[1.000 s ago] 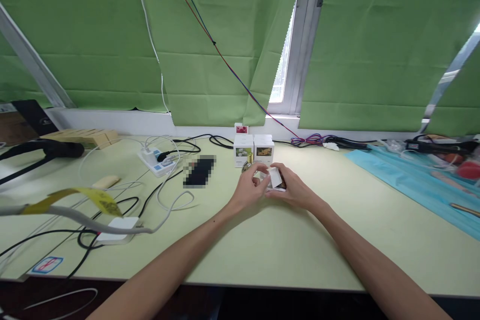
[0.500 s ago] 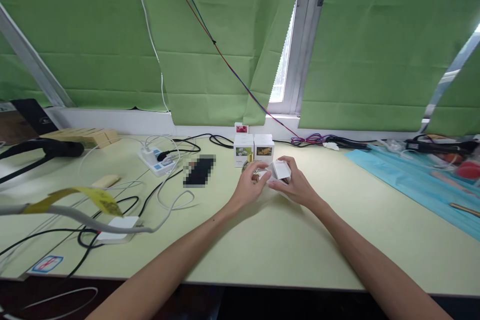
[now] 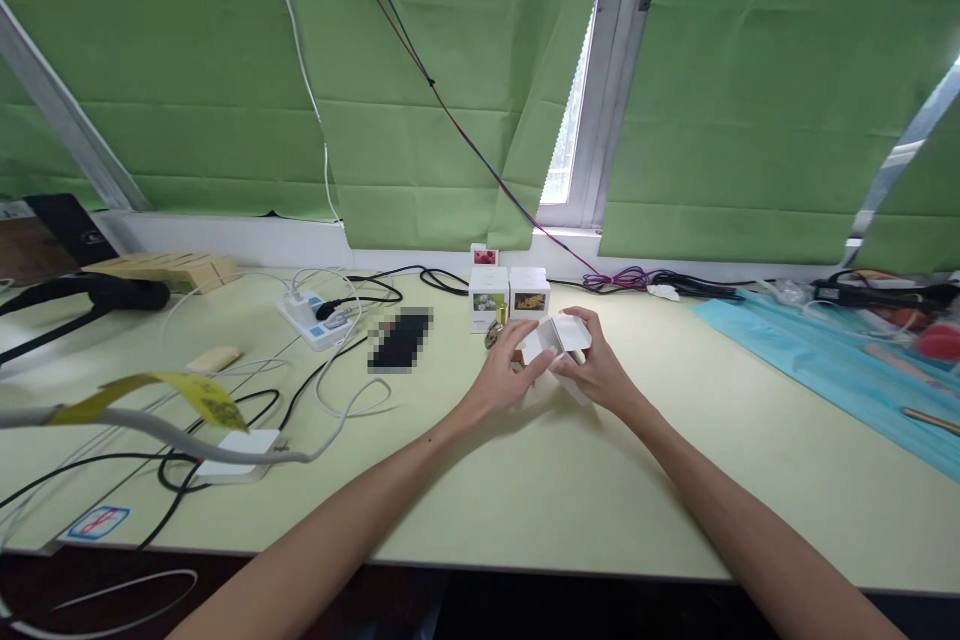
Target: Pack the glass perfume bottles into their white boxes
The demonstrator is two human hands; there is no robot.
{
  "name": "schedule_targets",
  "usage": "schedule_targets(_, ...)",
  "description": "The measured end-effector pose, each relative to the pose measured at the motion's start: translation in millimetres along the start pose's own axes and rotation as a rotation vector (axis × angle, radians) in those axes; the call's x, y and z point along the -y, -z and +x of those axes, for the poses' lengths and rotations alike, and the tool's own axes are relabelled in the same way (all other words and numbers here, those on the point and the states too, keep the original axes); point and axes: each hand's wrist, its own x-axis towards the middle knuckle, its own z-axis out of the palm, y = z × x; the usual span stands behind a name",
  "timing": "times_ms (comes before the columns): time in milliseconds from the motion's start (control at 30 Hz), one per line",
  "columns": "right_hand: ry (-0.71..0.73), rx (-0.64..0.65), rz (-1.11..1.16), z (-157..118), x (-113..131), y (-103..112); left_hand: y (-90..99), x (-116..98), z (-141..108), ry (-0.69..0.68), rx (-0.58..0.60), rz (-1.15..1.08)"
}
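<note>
A small white cardboard box [image 3: 574, 334] is tilted between my hands above the table, its opening turned toward me with the flaps spread. My right hand [image 3: 600, 365] wraps round its right side, thumb at the front. On the other side my left hand [image 3: 504, 365] has its thumb and fingers closed at the left flap. Just behind my left hand lie a small round metallic item [image 3: 493, 335] and a small gold-coloured piece [image 3: 502, 316], both partly hidden. Two closed white boxes, one with a white-flower picture [image 3: 489, 302] and one with a yellow-flower picture [image 3: 529, 302], stand side by side beyond.
Another small box [image 3: 484, 256] with a red picture stands by the wall. To the left are a pixelated dark object [image 3: 401, 340], a power strip [image 3: 313, 320], tangled cables and a white device [image 3: 238, 457]. Blue sheeting [image 3: 810, 360] covers the right side.
The white box has been tilted further, so its opening and spread flaps show more. My left thumb has shifted right, to the box's opening.
</note>
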Motion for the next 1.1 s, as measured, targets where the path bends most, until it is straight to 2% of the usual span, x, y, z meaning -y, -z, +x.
schedule_targets(267, 0.008, 0.027, 0.115, 1.3, -8.0, -1.9, 1.7, 8.9, 0.1, -0.044, 0.014, 0.048)
schedule_targets(467, 0.016, 0.05, 0.155, 0.5, -5.6, -4.0, 0.9, 8.5, -1.8, -0.006, 0.068, 0.05)
schedule_targets(667, -0.001, 0.062, 0.097, -1.2, 0.0, -3.8, -2.1, 7.9, -2.7, 0.018, 0.089, -0.027)
schedule_targets(833, -0.016, 0.075, 0.14, -3.3, 5.8, -3.5, -1.3, 4.0, -3.8, -0.019, 0.06, 0.061)
schedule_targets(1100, -0.05, 0.135, 0.196, -7.4, 12.2, -1.9, 1.5, 3.7, -5.0, -0.055, 0.091, 0.082)
